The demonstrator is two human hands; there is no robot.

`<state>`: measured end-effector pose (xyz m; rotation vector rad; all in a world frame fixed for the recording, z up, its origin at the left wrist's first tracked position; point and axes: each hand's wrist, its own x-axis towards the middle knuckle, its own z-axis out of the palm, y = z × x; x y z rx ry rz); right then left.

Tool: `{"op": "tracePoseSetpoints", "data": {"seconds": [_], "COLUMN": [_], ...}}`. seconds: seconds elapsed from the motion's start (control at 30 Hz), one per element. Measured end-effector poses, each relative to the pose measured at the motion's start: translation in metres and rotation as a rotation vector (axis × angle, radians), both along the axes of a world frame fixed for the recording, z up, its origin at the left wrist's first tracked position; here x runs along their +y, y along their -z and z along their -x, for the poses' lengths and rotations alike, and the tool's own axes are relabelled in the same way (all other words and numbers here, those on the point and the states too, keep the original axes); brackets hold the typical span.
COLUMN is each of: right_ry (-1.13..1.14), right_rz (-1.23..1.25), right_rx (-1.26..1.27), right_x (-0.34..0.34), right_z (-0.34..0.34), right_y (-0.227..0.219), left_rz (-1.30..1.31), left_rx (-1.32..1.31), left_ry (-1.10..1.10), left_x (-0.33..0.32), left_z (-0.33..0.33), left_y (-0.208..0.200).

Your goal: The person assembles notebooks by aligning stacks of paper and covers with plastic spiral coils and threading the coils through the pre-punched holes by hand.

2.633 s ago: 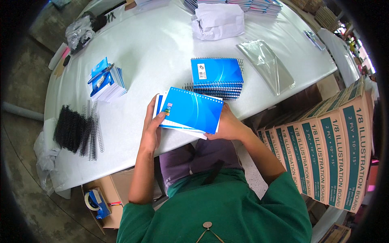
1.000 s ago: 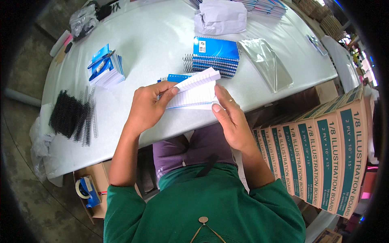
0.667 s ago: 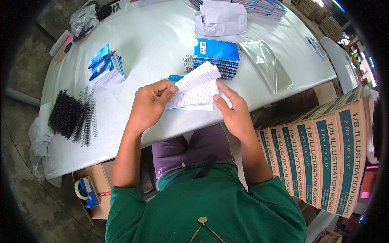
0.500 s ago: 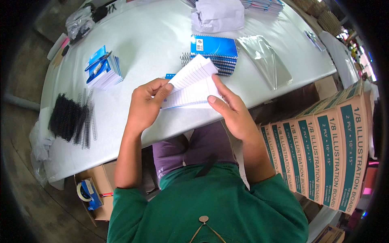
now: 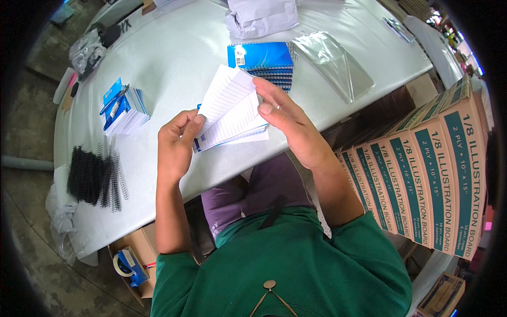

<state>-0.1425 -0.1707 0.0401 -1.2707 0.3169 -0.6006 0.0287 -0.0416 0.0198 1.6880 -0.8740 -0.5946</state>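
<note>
Both hands are at a small notebook of loose lined pages (image 5: 235,113), tilted over the near part of the table, with a blue cover edge showing beneath. My left hand (image 5: 179,140) is closed on its left side, thumb on top of the pages. Some upper sheets are lifted and bent back. My right hand (image 5: 290,121) is beside the pages' right edge, thumb and fingers apart, fingertips at the raised sheets. Just beyond lies a stack of blue spiral notebooks (image 5: 260,55). Off to the left, a blue pair of scissors (image 5: 117,103) rests on unbound blue-covered booklets (image 5: 129,117).
Black spiral binding coils (image 5: 92,174) lie on the white table (image 5: 174,63) at left. Clear plastic sleeves (image 5: 335,63) lie right of the notebooks, a white wrapped bundle (image 5: 262,18) behind. Stacked cartons (image 5: 422,179) stand at right. A tape dispenser (image 5: 132,267) sits in an open box below left.
The view has shifted, so the table items sit differently. The lifted pages stand more upright and fanned, and more of the lower pages and cover shows. My left hand keeps its hold.
</note>
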Motion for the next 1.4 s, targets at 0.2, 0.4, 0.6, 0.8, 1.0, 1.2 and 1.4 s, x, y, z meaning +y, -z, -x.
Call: {"op": "tracePoseSetpoints", "data": {"seconds": [0.2, 0.4, 0.6, 0.8, 1.0, 1.2, 1.4], "right_ry": [-0.147, 0.132, 0.321, 0.022, -0.124, -0.139, -0.262], "right_rz": [0.02, -0.179, -0.188, -0.015, 0.153, 0.399, 0.489], "right_rx": [0.088, 0.007, -0.062, -0.175, -0.218, -0.048, -0.054], "right_x": [-0.003, -0.011, -0.014, -0.005, 0.017, 0.063, 0.064], "right_z": [0.006, -0.01, -0.025, -0.025, -0.014, -0.016, -0.029], "right_y": [-0.025, -0.011, 0.029, 0.014, 0.013, 0.082, 0.099], "left_rz": [0.045, 0.032, 0.111, 0.32, 0.522, 0.142, 0.023], "left_rx": [0.025, -0.07, -0.709, -0.655, 0.07, -0.205, -0.204], "left_ry": [0.0, -0.01, 0.036, -0.367, -0.161, -0.176, -0.12], "left_x": [0.001, 0.005, 0.016, 0.029, 0.057, 0.086, 0.098], "left_z": [0.002, 0.005, 0.027, 0.023, 0.023, 0.02, 0.024], "left_y": [0.001, 0.005, 0.024, 0.027, 0.007, 0.059, 0.089]}}
